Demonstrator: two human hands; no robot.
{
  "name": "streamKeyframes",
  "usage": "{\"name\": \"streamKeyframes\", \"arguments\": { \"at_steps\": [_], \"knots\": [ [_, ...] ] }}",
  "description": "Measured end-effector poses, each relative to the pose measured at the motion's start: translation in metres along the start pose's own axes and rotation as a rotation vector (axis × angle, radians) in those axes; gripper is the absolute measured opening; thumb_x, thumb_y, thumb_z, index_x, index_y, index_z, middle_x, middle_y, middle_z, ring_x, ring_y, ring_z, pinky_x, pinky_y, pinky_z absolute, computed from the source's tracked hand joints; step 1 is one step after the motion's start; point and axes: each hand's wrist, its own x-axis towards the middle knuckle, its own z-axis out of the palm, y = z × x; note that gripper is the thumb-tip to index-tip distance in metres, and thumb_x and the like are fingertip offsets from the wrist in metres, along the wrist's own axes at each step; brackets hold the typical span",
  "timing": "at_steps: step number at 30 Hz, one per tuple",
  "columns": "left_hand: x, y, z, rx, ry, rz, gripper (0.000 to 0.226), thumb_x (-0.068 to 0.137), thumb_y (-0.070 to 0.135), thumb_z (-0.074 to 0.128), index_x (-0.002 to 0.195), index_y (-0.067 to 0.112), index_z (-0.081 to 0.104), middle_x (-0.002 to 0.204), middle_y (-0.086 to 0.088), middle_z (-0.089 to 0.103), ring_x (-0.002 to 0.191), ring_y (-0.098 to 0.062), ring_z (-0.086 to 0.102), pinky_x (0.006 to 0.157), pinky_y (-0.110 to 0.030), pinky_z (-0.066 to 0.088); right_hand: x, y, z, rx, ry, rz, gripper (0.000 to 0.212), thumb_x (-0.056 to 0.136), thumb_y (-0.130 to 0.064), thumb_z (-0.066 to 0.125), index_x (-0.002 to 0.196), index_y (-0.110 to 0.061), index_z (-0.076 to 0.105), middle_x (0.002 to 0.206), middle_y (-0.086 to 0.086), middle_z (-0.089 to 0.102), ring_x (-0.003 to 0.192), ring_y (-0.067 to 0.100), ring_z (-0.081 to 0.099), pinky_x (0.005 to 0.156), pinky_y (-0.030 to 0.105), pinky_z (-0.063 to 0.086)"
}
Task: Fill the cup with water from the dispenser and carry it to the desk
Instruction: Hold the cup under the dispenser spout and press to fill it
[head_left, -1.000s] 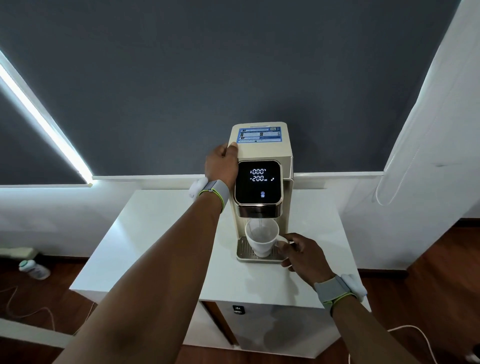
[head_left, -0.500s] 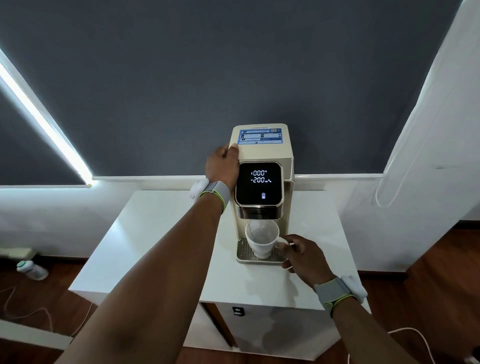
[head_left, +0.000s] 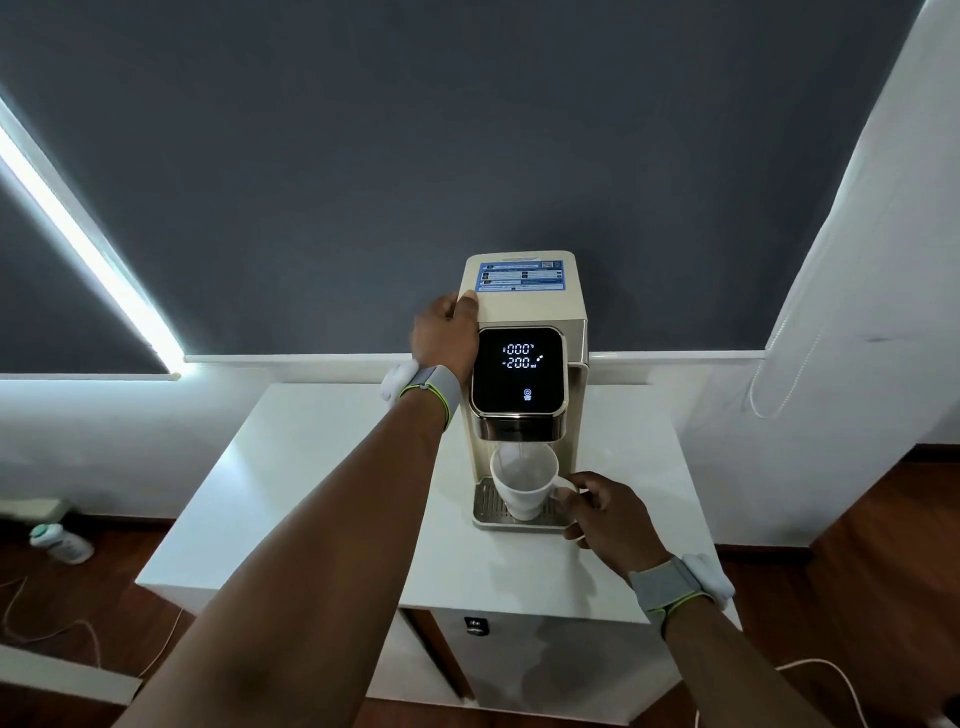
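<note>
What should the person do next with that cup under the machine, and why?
Probably hold steady a moment longer: a thin stream of water runs from the dispenser into the white cup on the drip tray. The right hand holds the handle and the left hand rests on the dispenser; lifting now could spill.

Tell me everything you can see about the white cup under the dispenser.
The cup is a plain white mug, glossy like ceramic, with one handle toward the right. It stands upright on the metal drip tray of the dispenser, directly under the spout, and a thin stream of water falls into it. The right hand holds its handle; the left hand rests on the dispenser, not on the cup. The water level is unclear.
</note>
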Motion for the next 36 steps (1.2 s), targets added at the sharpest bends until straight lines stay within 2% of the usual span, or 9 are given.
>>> {"name": "streamKeyframes", "arguments": {
  "at_steps": [6, 9, 13, 17, 21, 27, 32, 36],
  "knots": [
    [0.0011, -0.0006, 0.0001, 0.013, 0.007, 0.021, 0.035, 0.101, 0.041, 0.054, 0.105, 0.014, 0.077, 0.1, -0.009, 0.077, 0.102, -0.036, 0.069, 0.089, -0.038, 0.053, -0.0007, -0.0016, -0.0002, -0.01, 0.001, 0.005, 0.007, 0.098, -0.031, 0.068, 0.099, -0.027, 0.074, 0.076, 0.004, 0.08, 0.062, 0.02, 0.078, 0.076, 0.045, 0.064],
    [0.0018, -0.001, 0.0006, 0.005, 0.003, 0.01, 0.034, 0.101, 0.041, 0.054, 0.105, 0.016, 0.077, 0.093, -0.004, 0.073, 0.101, -0.035, 0.069, 0.089, -0.037, 0.053, -0.0001, -0.0022, -0.0007, -0.015, 0.004, 0.001, 0.008, 0.098, -0.031, 0.068, 0.099, -0.026, 0.075, 0.075, 0.005, 0.08, 0.062, 0.02, 0.078, 0.076, 0.045, 0.064],
    [0.0024, -0.0021, 0.0004, 0.0, -0.003, -0.003, 0.034, 0.1, 0.042, 0.054, 0.101, 0.017, 0.077, 0.086, -0.001, 0.07, 0.1, -0.035, 0.069, 0.086, -0.036, 0.052, -0.0008, -0.0034, -0.0014, -0.024, 0.002, -0.011, 0.012, 0.098, -0.03, 0.068, 0.09, -0.038, 0.069, 0.074, 0.007, 0.079, 0.062, 0.019, 0.078, 0.076, 0.045, 0.064],
    [0.0026, -0.0026, 0.0003, -0.004, -0.004, -0.016, 0.033, 0.099, 0.043, 0.054, 0.087, 0.018, 0.072, 0.075, 0.006, 0.065, 0.098, -0.034, 0.068, 0.08, -0.034, 0.048, 0.0001, -0.0037, -0.0017, -0.015, 0.0, -0.006, 0.007, 0.098, -0.029, 0.068, 0.094, -0.032, 0.072, 0.074, 0.009, 0.079, 0.064, 0.021, 0.078, 0.078, 0.046, 0.064],
    [0.003, -0.0025, 0.0006, -0.002, -0.004, -0.008, 0.035, 0.099, 0.043, 0.054, 0.099, 0.016, 0.076, 0.083, 0.0, 0.067, 0.1, -0.036, 0.069, 0.084, -0.036, 0.051, 0.0008, -0.0028, -0.0018, -0.015, 0.0, -0.006, 0.007, 0.098, -0.029, 0.068, 0.095, -0.028, 0.074, 0.074, 0.009, 0.079, 0.065, 0.021, 0.078, 0.078, 0.047, 0.063],
    [0.0032, -0.0029, 0.0013, 0.006, 0.002, -0.003, 0.034, 0.1, 0.042, 0.054, 0.098, 0.014, 0.075, 0.084, -0.002, 0.066, 0.1, -0.037, 0.068, 0.079, -0.033, 0.046, -0.0002, -0.0037, -0.0022, -0.019, 0.0, -0.016, 0.018, 0.098, -0.03, 0.067, 0.085, -0.042, 0.068, 0.075, 0.008, 0.08, 0.063, 0.02, 0.078, 0.076, 0.045, 0.064],
    [0.0034, -0.0032, 0.0014, 0.012, 0.001, -0.005, 0.036, 0.1, 0.043, 0.054, 0.106, 0.015, 0.076, 0.088, -0.001, 0.068, 0.101, -0.035, 0.068, 0.084, -0.035, 0.049, -0.0014, -0.0055, -0.0024, -0.014, 0.0, -0.003, 0.014, 0.097, -0.032, 0.068, 0.087, -0.042, 0.069, 0.075, 0.006, 0.08, 0.064, 0.019, 0.078, 0.076, 0.044, 0.064],
    [0.0041, -0.0035, 0.002, 0.003, 0.002, 0.0, 0.035, 0.101, 0.042, 0.054, 0.102, 0.015, 0.076, 0.087, -0.001, 0.068, 0.098, -0.034, 0.068, 0.078, -0.031, 0.044, -0.0011, -0.0069, -0.0026, -0.013, -0.002, 0.001, 0.011, 0.097, -0.033, 0.068, 0.09, -0.04, 0.07, 0.076, 0.008, 0.08, 0.067, 0.021, 0.078, 0.076, 0.045, 0.064]
  ]
}}
